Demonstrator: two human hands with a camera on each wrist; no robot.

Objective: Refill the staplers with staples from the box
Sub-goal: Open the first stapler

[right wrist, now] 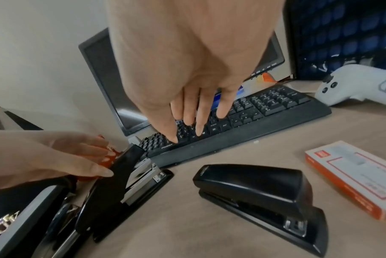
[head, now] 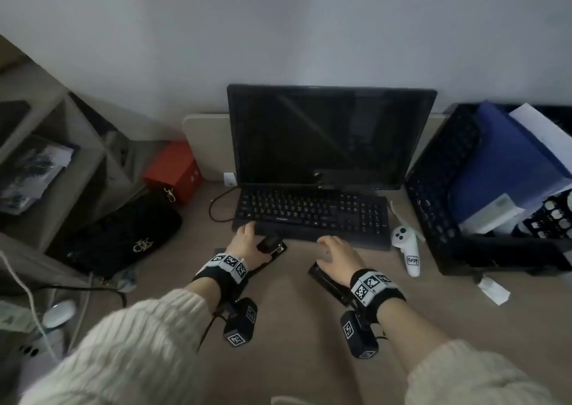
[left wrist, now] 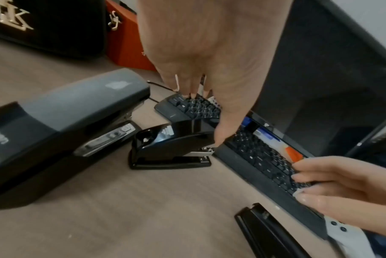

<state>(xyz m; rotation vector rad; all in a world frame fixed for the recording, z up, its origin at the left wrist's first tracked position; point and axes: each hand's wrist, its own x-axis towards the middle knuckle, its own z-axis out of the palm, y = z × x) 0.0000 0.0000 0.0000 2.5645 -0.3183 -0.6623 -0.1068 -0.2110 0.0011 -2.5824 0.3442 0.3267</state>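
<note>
- Three staplers sit on the desk in front of the keyboard [head: 311, 216]; the small black stapler [right wrist: 125, 181] stands with its top arm raised and its magazine showing.
- Left hand [head: 247, 243] pinches that raised arm between thumb and fingers, near the keyboard's left front corner.
- Right hand [head: 337, 257] hovers with fingers straight and loose, holding nothing, above a closed black stapler [right wrist: 260, 193].
- Staple box [right wrist: 351, 176] lies flat toward the desk's right edge, apparently unopened.
- Large grey-topped stapler [left wrist: 61, 125] waits closed at left.
- Judged from this, refilling has barely begun: one stapler opened, no staples out.
</note>
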